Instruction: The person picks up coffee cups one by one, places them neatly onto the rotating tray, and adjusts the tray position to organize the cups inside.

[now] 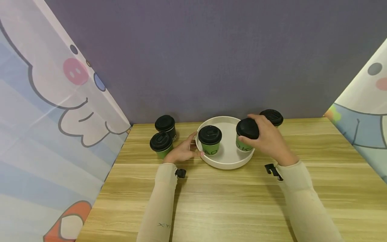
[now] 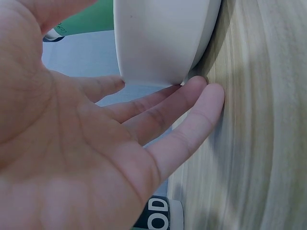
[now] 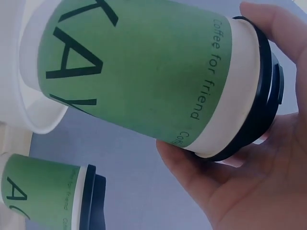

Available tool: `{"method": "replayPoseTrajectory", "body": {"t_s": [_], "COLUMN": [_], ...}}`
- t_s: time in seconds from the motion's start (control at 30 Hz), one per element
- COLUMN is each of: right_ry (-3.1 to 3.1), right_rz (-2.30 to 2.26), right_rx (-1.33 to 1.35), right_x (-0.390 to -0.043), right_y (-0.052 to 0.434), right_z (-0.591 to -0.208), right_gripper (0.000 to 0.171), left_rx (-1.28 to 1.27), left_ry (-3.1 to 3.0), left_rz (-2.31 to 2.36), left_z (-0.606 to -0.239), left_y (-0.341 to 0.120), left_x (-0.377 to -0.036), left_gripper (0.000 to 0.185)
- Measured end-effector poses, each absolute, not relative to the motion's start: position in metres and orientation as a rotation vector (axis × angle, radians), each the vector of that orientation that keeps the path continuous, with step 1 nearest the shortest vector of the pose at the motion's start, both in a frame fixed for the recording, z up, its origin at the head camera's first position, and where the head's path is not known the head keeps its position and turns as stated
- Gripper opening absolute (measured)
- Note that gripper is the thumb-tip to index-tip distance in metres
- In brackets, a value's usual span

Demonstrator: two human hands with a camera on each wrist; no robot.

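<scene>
A round white tray (image 1: pixel 225 165) with a raised rim stands on the wooden table. Inside its left part is an upright green paper coffee cup (image 1: pixel 210 148) with a black lid. My right hand (image 1: pixel 270 139) grips another green coffee cup (image 3: pixel 139 72) around its black lid, over the tray's right part. Whether its base touches the tray floor, I cannot tell. My left hand (image 1: pixel 182 152) is at the tray's left side, fingers extended. In the left wrist view, fingertips (image 2: pixel 195 86) are against or very close to the white tray wall (image 2: pixel 158 38).
Left of the tray stand a green lidded cup (image 1: pixel 161 143) and, behind it, a dark lidded cup (image 1: pixel 165 124). Another lidded cup (image 1: pixel 273 117) is behind my right hand, partly hidden. A grey wall panel (image 1: pixel 223 60) closes off the table's back edge.
</scene>
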State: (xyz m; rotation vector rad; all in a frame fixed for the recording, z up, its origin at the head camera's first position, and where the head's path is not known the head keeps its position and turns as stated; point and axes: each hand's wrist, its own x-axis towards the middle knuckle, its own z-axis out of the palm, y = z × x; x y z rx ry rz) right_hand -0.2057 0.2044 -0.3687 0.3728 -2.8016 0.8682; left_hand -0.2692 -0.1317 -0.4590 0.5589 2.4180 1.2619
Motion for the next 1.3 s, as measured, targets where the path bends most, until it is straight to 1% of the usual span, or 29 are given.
{"method": "replayPoseTrajectory", "body": {"t_s": [0.2, 0.63, 1.1, 1.3], "right_ry": [-2.801, -2.846, -2.854, -2.865], "right_rz": [0.826, 0.856, 0.795, 0.748], "right_rx": [0.432, 0.530, 0.602, 0.610], "right_x": [-0.205, -0.207, -0.209, -0.209], "right_y": [0.196, 0.183, 0.171, 0.166], "right_z": [-0.372, -0.384, -0.390, -0.393], "right_gripper": [0.088, 0.092, 0.089, 0.089], "left_rx": [0.558, 0.563, 0.591, 0.565], "left_ry": [2.413, 2.409, 2.378, 2.377], "left_rz": [1.267, 1.279, 1.296, 1.290], "left_z": [-0.459, -0.460, -0.457, -0.457], "left_y": [-0.132, -0.134, -0.133, -0.134], "left_x": [-0.269, -0.268, -0.268, -0.269], "left_gripper": [0.107, 0.104, 0.099, 0.096]}}
